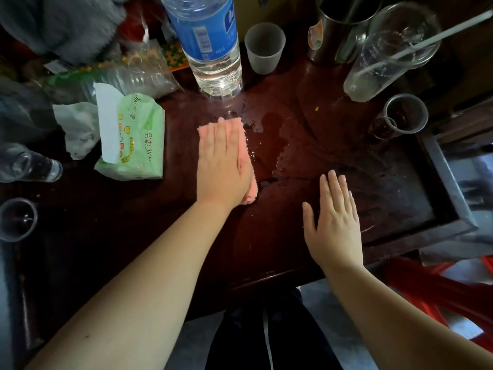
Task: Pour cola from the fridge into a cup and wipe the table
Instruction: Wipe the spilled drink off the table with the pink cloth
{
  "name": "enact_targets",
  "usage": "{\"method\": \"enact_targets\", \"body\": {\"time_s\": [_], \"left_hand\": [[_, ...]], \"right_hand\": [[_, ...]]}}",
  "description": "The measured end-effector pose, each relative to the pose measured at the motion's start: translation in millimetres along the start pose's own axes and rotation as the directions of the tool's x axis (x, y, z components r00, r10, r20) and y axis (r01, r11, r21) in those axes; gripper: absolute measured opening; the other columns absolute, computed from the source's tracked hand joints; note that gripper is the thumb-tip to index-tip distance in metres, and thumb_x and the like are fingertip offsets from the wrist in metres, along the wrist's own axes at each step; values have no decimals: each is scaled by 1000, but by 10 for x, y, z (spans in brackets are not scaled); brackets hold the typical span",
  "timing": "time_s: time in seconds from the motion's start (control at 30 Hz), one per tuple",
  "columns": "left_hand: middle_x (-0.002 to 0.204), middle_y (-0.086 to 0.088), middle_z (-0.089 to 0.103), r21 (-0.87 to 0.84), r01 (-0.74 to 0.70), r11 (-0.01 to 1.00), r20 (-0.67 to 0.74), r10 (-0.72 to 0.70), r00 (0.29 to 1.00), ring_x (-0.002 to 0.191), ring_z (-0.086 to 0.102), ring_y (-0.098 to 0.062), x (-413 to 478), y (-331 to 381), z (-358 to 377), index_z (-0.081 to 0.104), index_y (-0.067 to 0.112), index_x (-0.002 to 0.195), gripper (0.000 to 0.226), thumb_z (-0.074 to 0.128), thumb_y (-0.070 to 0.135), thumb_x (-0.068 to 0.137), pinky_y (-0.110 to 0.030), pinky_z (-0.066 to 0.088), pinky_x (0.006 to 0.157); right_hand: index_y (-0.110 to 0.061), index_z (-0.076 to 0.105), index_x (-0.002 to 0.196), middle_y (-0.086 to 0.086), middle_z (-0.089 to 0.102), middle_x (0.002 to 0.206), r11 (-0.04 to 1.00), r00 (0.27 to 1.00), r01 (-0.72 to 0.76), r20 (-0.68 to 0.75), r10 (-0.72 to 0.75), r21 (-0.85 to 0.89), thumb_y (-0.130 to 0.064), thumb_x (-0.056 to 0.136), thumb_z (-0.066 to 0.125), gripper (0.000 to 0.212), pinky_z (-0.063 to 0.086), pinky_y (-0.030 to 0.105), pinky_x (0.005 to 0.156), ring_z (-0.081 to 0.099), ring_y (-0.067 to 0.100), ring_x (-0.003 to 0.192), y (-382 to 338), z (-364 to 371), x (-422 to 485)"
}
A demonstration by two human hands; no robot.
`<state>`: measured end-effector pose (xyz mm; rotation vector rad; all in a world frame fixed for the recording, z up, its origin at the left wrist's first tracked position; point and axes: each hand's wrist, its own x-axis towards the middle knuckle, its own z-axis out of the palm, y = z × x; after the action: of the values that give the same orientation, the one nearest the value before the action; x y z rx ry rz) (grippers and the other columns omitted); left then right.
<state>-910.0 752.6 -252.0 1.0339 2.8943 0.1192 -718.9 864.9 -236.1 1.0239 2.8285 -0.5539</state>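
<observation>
Right hand point(333, 222) flat, fingers straight, bracing tabletop point(400, 198); left hand point(224, 166) flat on cloth point(250, 192) at 9 o'clock of spill point(269, 134); a stroke toward 12 o'clock could topple the bottle point(210, 44).

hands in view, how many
2. The left hand presses flat on the pink cloth; the right hand is spread flat on the table, nearer the front edge. None hidden.
</observation>
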Motion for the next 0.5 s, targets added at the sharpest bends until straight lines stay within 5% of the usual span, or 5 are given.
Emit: {"method": "enact_targets", "body": {"time_s": [0.5], "left_hand": [[156, -21, 18, -46, 127, 991, 4, -127, 992, 145, 13, -36, -199, 240, 18, 17, 3, 151, 68, 26, 31, 89, -48, 11, 119]], "right_hand": [[-12, 15, 151, 3, 6, 160, 1000, 1000, -4, 8, 4, -14, -46, 97, 21, 64, 1, 31, 119, -6, 14, 147, 13, 12, 6]]}}
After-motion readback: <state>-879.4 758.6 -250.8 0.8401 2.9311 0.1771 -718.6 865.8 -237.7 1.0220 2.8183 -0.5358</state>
